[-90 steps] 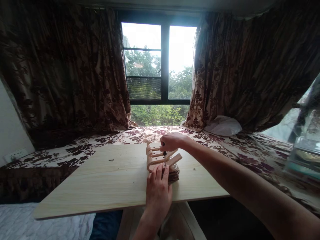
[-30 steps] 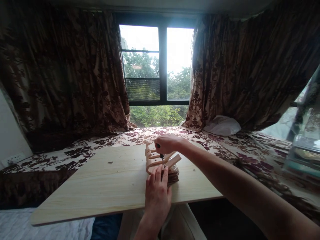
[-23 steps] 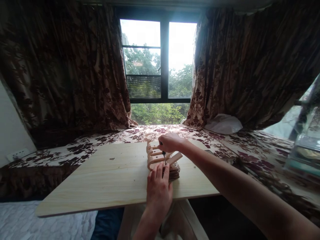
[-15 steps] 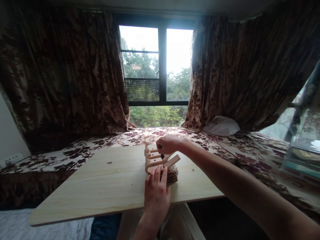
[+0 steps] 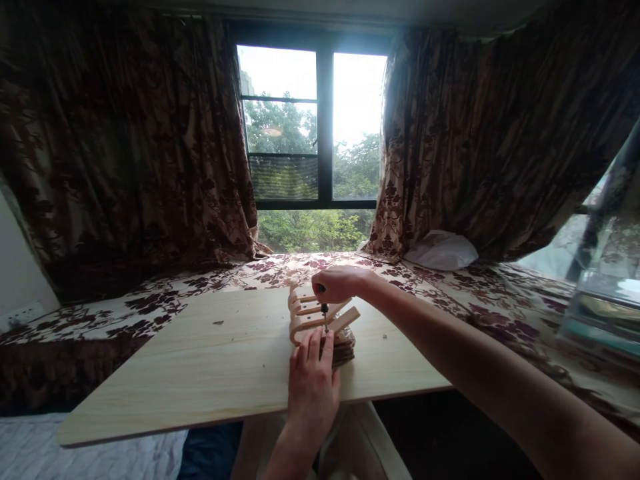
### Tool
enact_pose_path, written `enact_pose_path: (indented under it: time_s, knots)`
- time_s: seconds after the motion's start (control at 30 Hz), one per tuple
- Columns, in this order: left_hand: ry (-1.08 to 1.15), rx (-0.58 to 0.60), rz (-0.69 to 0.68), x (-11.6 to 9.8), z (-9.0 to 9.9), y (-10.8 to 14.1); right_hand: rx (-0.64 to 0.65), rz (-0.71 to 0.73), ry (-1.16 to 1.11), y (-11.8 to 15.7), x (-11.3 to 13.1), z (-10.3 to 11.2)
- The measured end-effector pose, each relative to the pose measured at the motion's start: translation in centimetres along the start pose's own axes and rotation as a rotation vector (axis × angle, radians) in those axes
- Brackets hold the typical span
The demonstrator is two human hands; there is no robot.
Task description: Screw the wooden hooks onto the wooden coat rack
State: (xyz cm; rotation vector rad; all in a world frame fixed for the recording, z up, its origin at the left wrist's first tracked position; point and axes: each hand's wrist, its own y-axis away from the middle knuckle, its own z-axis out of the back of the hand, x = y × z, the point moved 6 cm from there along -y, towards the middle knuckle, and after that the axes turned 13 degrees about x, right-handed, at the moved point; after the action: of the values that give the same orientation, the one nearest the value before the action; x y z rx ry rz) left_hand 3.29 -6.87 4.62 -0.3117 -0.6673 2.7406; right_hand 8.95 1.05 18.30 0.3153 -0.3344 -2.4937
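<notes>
"One pale quilted cover (image 5: 95, 443), lower left, logged. Left hand next?"

"Left hand (image 5: 314, 377): comes up from the bottom, back of it facing us, fingers stretched forward onto a wooden piece (image 5: 303, 328). Fingertips right by the tip of a screwdriver (image 5: 325, 310). Can't tell if it pinches anything, undersides hidden."

"What's it all on?"

"Light wood-grain tabletop (image 5: 190, 380), rounded near-left corner. Small dark scrap (image 5: 219, 323) lies on it, well left of the wood."

"Brown stuff by the hand?"

"Brown layered stack (image 5: 345, 352), shiny in places, just right of the left fingers. A slanted wooden bar (image 5: 346, 321) sticks out above it; touching or not, can't tell."

"Wooden piece, shape and place?"

"Pale, rounded at its left end, several slats one behind another, small dark holes in them. Sits mid-view, on the tabletop."

"Right hand?"

"Right hand (image 5: 336, 283) is closed round the screwdriver's handle from above, forearm coming in from the right. Shaft points down, near upright. What the tip meets is hidden by the left fingers."

"Background, quick."

"Flower-patterned cloth (image 5: 280, 268) beyond the table, clear box (image 5: 603, 317) far right, whitish bag (image 5: 441, 251) further back. Then patterned curtains (image 5: 200, 153) either side of a dark-framed window (image 5: 325, 120), green trees (image 5: 315, 230) outside."
</notes>
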Motion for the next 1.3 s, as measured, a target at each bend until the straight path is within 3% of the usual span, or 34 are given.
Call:
enact_pose_path:
  time_s: [0.27, 0.57, 0.77, 1.0, 1.3]
  knots:
    - [0.018, 0.020, 0.014, -0.1, -0.1, 0.1, -0.027, -0.062, -0.019, -0.7, -0.3, -0.5]
    - [-0.047, -0.136, -0.009, 1.3, -1.9, 0.5, -0.050, -0.008, 0.021, -0.4, 0.7, -0.1]
    - [-0.025, -0.020, 0.024, 1.2, -1.5, 0.5, -0.084, -0.065, 0.002, -0.6, 0.8, -0.6]
    - [-0.014, 0.013, 0.042, 0.9, -1.5, 0.5, -0.021, -0.015, -0.058, -0.4, 0.4, 0.0]
    - [0.028, 0.055, 0.057, 0.6, -1.1, 0.6, -0.064, -0.017, -0.043, -1.2, 1.0, -0.7]
